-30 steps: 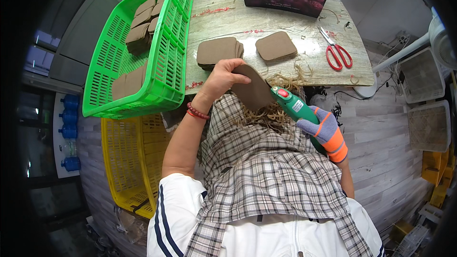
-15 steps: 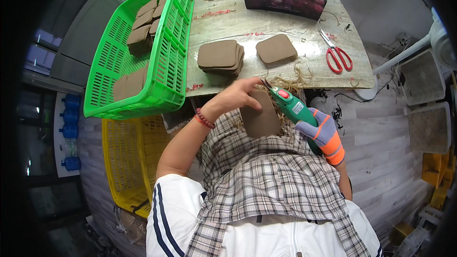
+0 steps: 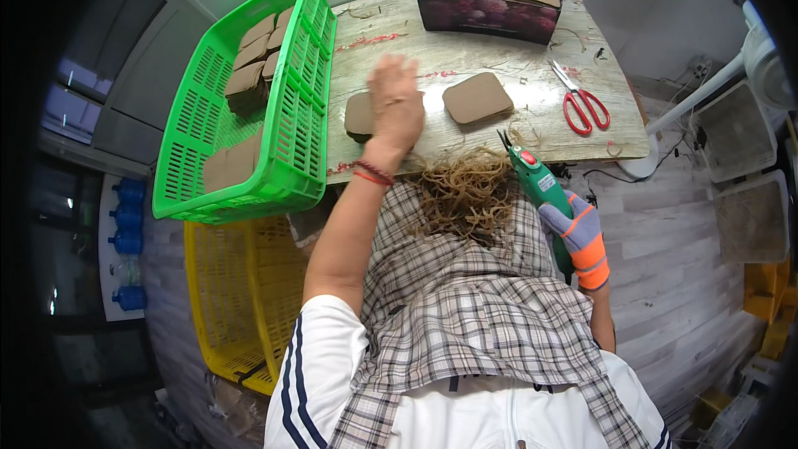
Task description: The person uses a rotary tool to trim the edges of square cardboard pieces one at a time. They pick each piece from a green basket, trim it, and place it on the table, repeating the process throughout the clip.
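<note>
My bare left hand [image 3: 396, 104], slightly blurred, reaches over a stack of brown rounded-corner pads [image 3: 358, 115] on the table and hides most of it. Its fingers point away from me and look stretched out; whether they touch the top pad is hidden. In a grey and orange glove, my right hand [image 3: 578, 237] grips green electric scissors [image 3: 540, 183] with a red button, blades pointing up toward the table edge. A tangle of thin brown trimmings [image 3: 467, 195] lies on my plaid apron between the hands. Right of the stack sits another brown pad or short pile [image 3: 478, 98].
Red-handled scissors [image 3: 586, 108] lie at the table's right. A dark box [image 3: 486, 18] of stacked pads stands at the back. The green crate [image 3: 303, 116] on the left holds more pads. Below it is a yellow crate [image 3: 218, 291]. A white lamp arm [image 3: 698, 100] rises at right.
My left hand has moved from my lap to the stack, up and left. The pad it held over the trimmings is gone from there. The electric scissors have shifted slightly right.
</note>
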{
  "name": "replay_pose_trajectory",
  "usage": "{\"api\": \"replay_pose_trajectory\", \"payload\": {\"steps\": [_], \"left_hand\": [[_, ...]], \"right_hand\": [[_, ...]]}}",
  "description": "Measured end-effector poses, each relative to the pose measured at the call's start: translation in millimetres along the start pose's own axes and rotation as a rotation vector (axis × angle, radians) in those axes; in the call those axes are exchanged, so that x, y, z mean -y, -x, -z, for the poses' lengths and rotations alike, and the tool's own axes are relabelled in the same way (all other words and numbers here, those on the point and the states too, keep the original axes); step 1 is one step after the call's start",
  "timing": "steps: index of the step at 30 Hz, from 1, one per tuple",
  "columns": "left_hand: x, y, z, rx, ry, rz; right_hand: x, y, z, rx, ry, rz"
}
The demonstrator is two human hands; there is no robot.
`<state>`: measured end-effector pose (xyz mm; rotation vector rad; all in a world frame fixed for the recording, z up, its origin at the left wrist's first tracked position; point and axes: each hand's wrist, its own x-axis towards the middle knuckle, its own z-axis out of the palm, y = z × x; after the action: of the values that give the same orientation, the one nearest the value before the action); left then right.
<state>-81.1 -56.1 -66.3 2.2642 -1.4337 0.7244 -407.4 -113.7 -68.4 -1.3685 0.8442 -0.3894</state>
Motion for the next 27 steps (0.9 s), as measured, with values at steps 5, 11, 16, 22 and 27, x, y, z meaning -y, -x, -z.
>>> {"api": "replay_pose_trajectory", "payload": {"steps": [5, 11, 16, 22, 27], "left_hand": [[-40.2, 3.4, -73.9, 0.139, 0.078, -0.083], [-69.1, 21.3, -82.0, 0.133, 0.208, 0.114], [-79.6, 22.2, -53.3, 0.042, 0.355, 0.221], [-86.6, 40.2, -51.7, -0.015, 0.461, 0.279], [-86.8, 46.8, -52.3, -0.022, 1.312, 0.673]], "right_hand": [[6.0, -1.2, 0.3, -0.058, 0.085, 0.058], [-6.9, -3.5, 7.5, -0.088, 0.046, 0.05], [-11.6, -7.6, 7.5, -0.084, -0.021, 0.019], [-17.3, -8.1, 10.8, -0.091, -0.068, -0.013], [-12.6, -7.7, 10.4, -0.118, -0.035, 0.041]]}}
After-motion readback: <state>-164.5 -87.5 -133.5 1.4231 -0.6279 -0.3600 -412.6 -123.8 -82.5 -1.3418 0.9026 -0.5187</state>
